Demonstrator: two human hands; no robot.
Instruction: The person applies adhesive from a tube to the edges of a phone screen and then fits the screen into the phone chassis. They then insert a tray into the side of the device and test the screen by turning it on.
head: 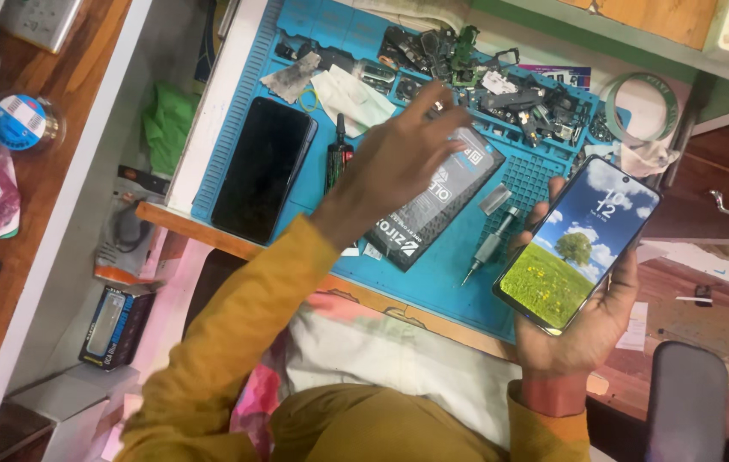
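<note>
Head view: right hand (583, 329) grips a lit smartphone (578, 244) beyond the tabletop's near edge — left hand (398, 162), fingers spread, hovers over a black box (437, 205).

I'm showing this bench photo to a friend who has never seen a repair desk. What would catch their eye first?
Most likely the lit phone with a meadow-and-sky picture on its screen, held in the right hand at the mat's right edge. Next, the left hand spread above a dark printed box in the middle of the blue work mat. A second, dark-screened phone lies flat on the mat's left side.
</note>
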